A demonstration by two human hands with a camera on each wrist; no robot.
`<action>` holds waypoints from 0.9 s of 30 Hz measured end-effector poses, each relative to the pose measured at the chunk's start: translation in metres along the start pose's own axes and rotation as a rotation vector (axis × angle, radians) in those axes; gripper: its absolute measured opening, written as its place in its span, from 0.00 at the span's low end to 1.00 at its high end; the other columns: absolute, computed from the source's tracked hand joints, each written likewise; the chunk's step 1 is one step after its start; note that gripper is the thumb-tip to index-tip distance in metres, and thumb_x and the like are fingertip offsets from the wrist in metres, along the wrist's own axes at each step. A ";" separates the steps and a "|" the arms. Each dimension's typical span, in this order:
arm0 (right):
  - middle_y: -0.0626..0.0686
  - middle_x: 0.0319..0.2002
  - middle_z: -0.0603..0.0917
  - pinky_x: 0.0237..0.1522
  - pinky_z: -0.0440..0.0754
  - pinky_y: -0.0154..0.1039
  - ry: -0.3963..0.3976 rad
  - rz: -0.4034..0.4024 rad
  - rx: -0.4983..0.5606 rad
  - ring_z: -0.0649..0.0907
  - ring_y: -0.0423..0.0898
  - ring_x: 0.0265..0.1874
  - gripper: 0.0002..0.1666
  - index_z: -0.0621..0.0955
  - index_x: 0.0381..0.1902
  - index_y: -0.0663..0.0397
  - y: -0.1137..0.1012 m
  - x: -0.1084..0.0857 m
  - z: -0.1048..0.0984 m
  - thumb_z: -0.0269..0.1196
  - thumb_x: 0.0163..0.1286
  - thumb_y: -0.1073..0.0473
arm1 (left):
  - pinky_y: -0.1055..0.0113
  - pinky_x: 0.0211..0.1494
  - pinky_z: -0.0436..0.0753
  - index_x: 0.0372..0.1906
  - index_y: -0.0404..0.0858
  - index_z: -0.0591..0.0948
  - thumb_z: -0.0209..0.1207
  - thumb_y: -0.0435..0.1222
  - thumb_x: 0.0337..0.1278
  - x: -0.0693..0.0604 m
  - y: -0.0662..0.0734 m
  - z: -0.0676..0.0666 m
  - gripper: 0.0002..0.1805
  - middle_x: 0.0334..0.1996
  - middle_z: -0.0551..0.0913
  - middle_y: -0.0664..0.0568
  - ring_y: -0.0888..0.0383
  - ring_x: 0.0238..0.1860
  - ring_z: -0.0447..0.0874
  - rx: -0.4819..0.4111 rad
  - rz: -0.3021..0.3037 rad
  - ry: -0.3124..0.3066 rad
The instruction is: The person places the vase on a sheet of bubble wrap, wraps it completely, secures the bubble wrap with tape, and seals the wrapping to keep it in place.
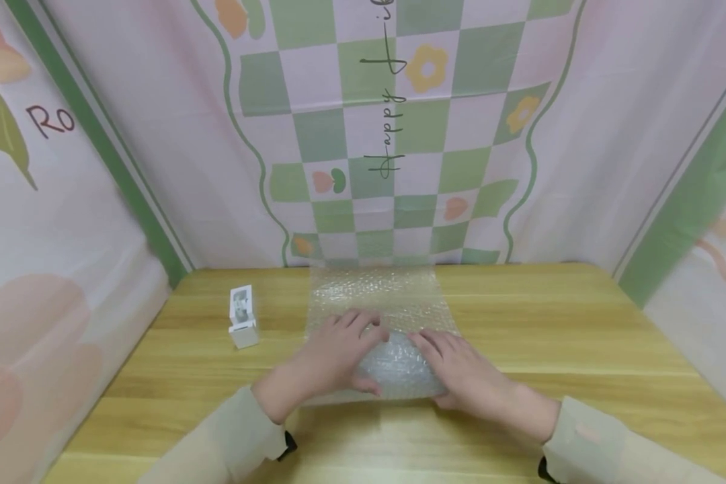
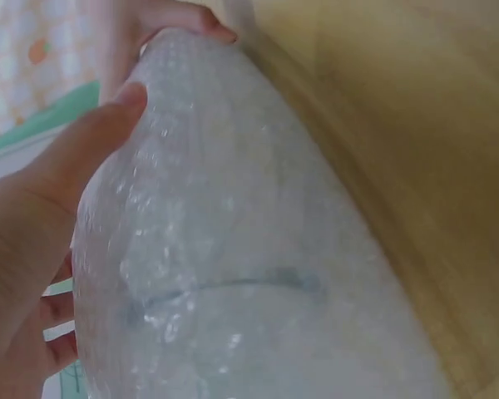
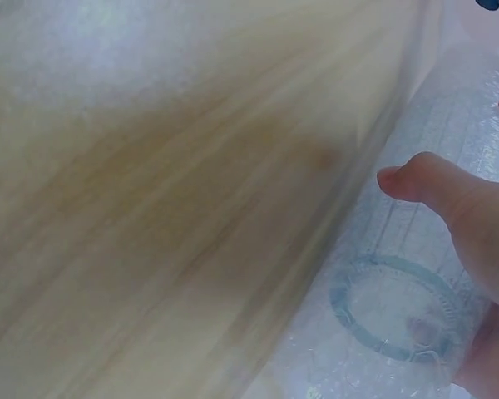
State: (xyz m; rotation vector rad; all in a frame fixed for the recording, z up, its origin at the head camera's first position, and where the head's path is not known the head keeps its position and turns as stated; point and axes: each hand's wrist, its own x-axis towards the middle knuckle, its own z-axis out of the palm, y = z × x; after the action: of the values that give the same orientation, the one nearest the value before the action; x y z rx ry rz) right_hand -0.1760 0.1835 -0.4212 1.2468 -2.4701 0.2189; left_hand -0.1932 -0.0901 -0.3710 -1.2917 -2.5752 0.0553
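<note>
A roll of clear bubble wrap [image 1: 402,366] lies at the near end of a flat bubble wrap sheet [image 1: 369,296] on the table. Through its layers, the right wrist view shows a round bluish rim [image 3: 343,303] and faint lengthwise ribs, like those of a drinking glass. My left hand [image 1: 341,353] holds the roll's left end, fingers curved over the far side and thumb toward me. At the opposite end my right hand [image 1: 468,370] grips the roll, its thumb on the near side in the right wrist view. Most of the wrapped thing is veiled by the layers.
A small white box [image 1: 243,316] with a picture on its face stands at the left of the wooden table [image 1: 556,336]. Behind the table hangs a green-and-white checked cloth [image 1: 372,134]; further cloths hang at both sides.
</note>
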 end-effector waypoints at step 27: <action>0.66 0.64 0.75 0.64 0.76 0.63 -0.131 0.131 0.148 0.77 0.64 0.61 0.64 0.63 0.74 0.68 0.007 0.008 -0.004 0.83 0.44 0.54 | 0.46 0.76 0.64 0.81 0.35 0.50 0.74 0.68 0.35 -0.020 0.018 0.024 0.73 0.79 0.54 0.36 0.38 0.75 0.59 0.066 -0.097 -0.084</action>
State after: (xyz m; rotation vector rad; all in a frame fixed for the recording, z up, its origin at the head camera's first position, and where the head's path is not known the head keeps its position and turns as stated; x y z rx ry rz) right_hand -0.1852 0.1828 -0.4143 1.1923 -2.6941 0.3716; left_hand -0.1741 -0.0931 -0.4013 -1.1629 -2.6789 0.1777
